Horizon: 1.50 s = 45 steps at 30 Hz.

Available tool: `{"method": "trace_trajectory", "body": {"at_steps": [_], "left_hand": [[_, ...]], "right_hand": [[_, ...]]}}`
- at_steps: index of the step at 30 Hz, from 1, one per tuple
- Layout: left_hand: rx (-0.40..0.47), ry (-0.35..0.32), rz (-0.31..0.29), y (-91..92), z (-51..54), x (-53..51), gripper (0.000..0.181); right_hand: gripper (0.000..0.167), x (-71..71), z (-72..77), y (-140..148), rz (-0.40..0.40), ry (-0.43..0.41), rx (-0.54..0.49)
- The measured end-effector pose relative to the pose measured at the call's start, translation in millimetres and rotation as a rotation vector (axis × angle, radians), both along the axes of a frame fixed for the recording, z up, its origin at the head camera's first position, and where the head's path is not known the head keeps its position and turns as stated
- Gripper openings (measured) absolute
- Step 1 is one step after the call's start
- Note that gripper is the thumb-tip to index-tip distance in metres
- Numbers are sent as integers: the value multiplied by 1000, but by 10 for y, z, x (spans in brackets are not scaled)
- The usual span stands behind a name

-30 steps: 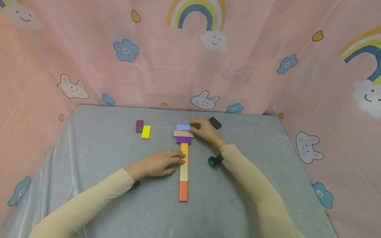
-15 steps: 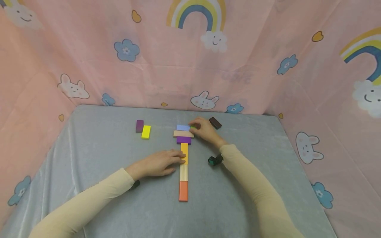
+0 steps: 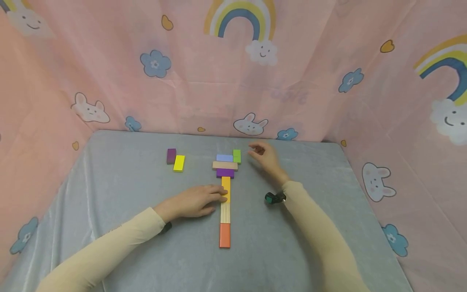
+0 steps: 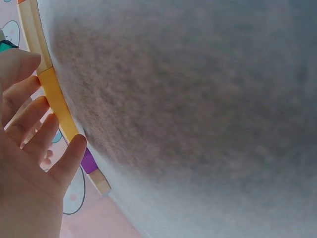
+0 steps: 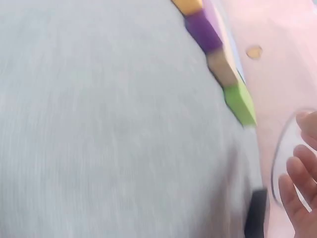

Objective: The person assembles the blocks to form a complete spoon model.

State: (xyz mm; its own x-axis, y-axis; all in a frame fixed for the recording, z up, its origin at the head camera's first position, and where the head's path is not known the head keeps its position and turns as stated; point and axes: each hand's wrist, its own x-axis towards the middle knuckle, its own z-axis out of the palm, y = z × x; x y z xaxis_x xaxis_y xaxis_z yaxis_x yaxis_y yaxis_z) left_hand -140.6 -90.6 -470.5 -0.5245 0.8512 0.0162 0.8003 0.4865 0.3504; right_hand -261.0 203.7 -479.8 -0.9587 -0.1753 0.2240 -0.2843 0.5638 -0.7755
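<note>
Your left hand lies with fingers extended and spread, fingertips on the orange block at the centre of the frame, just as half a second ago. Your right hand has come off the green block and moved right; its fingers are loosely bent and apart, gripping nothing that you can see. That leaves the green block in full view, up against the right end of the light blue block. Your right hand now covers the dark block in the head view; the right wrist view shows that dark block at lower right.

Downward from the light blue block run the tan block, the purple block, the orange block, the ribbed cream piece and the red-orange block. Upper left, the dark purple block and yellow block stand as before.

You have room on the gray surface either side of the column; its far edge meets the pink curtain just beyond the blocks.
</note>
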Motion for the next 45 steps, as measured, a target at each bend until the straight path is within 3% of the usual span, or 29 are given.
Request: {"method": "trace_trajectory", "body": {"at_steps": [8,12,16,21,29,45], "left_hand": [[-10,3,1,6,-25,3,41],[-7,3,0,-2,-46,1,42],[12,8,-4,-12,-57,1,41],[2,-11,4,-14,-41,8,41],[-18,-45,24,-11,-26,5,42],[-20,-28,19,5,-34,-1,41]], "right_hand": [[42,42,-69,435,-145,50,-81],[44,103,-155,584,-182,1,-79],[48,125,-233,668,-168,-55,-80],[49,109,-278,690,-151,-87,-84],[42,111,-287,644,-199,-94,-20],[39,110,-327,600,-258,-68,-27]]}}
